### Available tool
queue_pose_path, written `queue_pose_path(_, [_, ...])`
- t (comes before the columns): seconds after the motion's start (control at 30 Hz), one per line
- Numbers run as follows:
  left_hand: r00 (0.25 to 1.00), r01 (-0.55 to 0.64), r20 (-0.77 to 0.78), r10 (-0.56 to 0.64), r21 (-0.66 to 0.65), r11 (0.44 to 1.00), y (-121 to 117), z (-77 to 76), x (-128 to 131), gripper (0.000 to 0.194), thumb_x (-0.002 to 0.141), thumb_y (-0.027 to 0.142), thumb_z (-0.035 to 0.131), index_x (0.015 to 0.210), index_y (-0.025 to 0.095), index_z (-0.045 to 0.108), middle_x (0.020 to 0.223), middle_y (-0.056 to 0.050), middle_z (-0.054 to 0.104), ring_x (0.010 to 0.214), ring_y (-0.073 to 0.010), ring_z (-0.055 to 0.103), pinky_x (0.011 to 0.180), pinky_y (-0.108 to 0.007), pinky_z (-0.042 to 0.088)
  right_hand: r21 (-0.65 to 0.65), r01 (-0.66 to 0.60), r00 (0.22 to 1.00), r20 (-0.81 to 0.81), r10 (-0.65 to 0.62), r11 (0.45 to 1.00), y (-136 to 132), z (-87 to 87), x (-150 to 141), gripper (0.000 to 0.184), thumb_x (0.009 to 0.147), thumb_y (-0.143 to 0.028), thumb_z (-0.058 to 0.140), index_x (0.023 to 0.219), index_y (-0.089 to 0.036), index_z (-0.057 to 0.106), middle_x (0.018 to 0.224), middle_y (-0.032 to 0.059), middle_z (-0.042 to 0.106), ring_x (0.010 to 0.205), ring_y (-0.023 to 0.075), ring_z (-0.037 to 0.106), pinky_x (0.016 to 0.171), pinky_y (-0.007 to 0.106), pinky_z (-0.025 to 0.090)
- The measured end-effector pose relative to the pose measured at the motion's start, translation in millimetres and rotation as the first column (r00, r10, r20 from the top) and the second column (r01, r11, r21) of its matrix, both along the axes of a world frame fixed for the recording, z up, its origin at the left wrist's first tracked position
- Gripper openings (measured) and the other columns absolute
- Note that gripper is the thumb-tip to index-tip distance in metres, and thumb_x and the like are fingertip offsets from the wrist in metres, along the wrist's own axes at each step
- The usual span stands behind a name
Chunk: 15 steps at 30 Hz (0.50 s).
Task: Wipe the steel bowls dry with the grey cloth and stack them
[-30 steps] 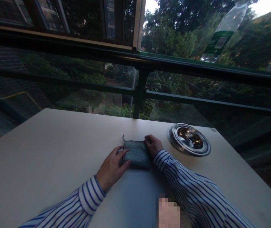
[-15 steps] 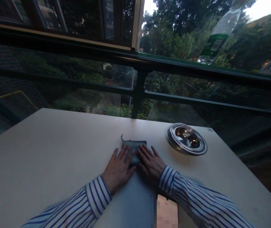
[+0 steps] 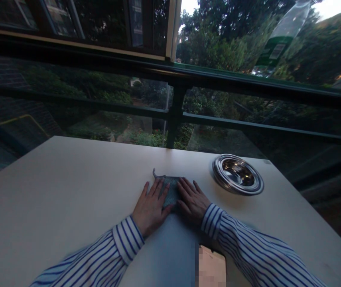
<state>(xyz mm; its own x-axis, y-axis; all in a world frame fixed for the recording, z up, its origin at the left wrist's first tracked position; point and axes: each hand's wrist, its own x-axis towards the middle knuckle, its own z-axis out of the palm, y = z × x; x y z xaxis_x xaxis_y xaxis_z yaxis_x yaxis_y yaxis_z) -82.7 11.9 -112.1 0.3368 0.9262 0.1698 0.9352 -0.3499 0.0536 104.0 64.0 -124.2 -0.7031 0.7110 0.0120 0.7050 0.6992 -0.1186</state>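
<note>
A grey-green cloth, folded into a small square, lies on the white table with a loop sticking up at its far left corner. My left hand rests flat over its left side, fingers stretched forward. Over the right side lies my right hand, also flat, its fingers pointing away from me and to the left. Both palms face down, and neither hand grips the cloth. The middle of the cloth shows between them; its sides are hidden under the fingers.
Stacked shiny metal bowls stand at the table's back right. A phone, partly pixelated, lies near the front by my right sleeve. Beyond the table runs a dark railing, with a plastic bottle on its ledge at upper right.
Both hands have shifted slightly on the cloth, the left one a little forward and to the right. The cloth stays flat in nearly the same spot, and the view has tilted a little.
</note>
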Motion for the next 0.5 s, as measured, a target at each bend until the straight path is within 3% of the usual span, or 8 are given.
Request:
queue_pose_path(0.23, [1.0, -0.005, -0.024, 0.003, -0.11, 0.994, 8.3, -2.8, -2.3, 0.063, 0.085, 0.053, 0.033, 0.135, 0.014, 0.039, 0.142, -0.019, 0.036, 0.132, -0.0308, 0.028, 0.103, -0.055, 0.023, -0.04, 0.0, 0.999, 0.032, 0.001, 0.999, 8.0, -1.8, 1.0, 0.062, 0.09, -0.041, 0.035, 0.139, -0.005, 0.027, 0.146, 0.0174, 0.02, 0.136, 0.0277, 0.017, 0.107, 0.051, 0.017])
queue_pose_path(0.5, [1.0, -0.014, -0.017, 0.011, -0.165, 0.986, 18.1, 8.5, -8.9, 0.072, 0.083, 0.06, 0.027, 0.137, 0.013, 0.035, 0.144, -0.02, 0.03, 0.134, -0.0313, 0.023, 0.104, -0.055, 0.019, -0.023, -0.006, 1.0, 0.014, 0.007, 1.0, 12.7, 0.6, 3.3, 0.065, 0.089, -0.044, 0.035, 0.14, -0.004, 0.025, 0.147, 0.0179, 0.017, 0.136, 0.0294, 0.014, 0.108, 0.052, 0.012])
